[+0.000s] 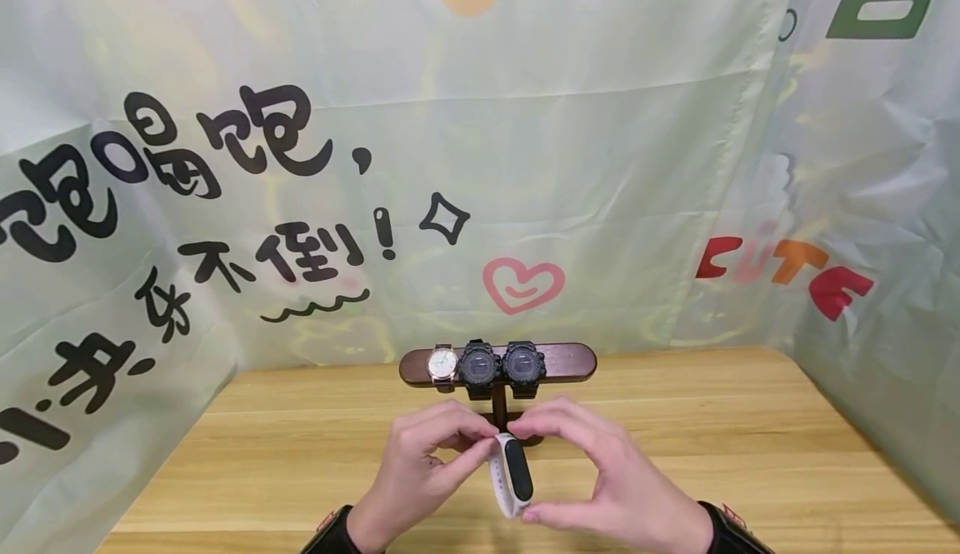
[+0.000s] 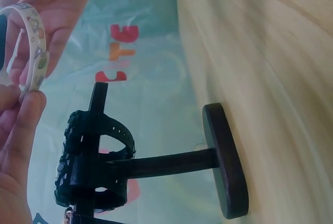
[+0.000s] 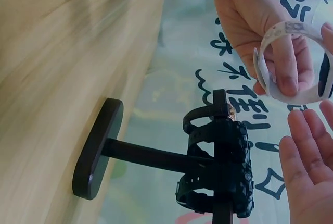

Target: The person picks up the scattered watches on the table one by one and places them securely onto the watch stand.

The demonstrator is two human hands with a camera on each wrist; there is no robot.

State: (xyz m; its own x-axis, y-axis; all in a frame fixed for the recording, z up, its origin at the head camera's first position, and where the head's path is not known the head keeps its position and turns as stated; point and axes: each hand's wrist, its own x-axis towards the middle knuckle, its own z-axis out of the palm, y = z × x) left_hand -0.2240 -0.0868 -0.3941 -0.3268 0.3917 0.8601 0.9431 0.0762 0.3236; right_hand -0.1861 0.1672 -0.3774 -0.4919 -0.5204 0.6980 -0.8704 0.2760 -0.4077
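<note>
A white fitness band [image 1: 501, 483] with a dark oblong face hangs between both hands, its strap forming a loop. The left hand [image 1: 431, 454] pinches the strap between thumb and fingers on the band's left side. The right hand [image 1: 607, 475] spans the band, fingertips at its upper end and thumb at its lower end. In the left wrist view, small coloured prints show on the strap [image 2: 37, 41]. Just beyond the hands stands a dark wooden T-shaped watch stand [image 1: 570, 361], bearing a light-faced watch [image 1: 442, 363] and two black chunky watches [image 1: 478, 365].
The stand's post [image 2: 171, 164] rises from a long dark base [image 2: 227, 161] on the pale wooden table [image 1: 300, 421]. A printed cloth backdrop [image 1: 600, 171] hangs behind the table and along its sides. Dark cuffs [image 1: 731, 529] circle both wrists.
</note>
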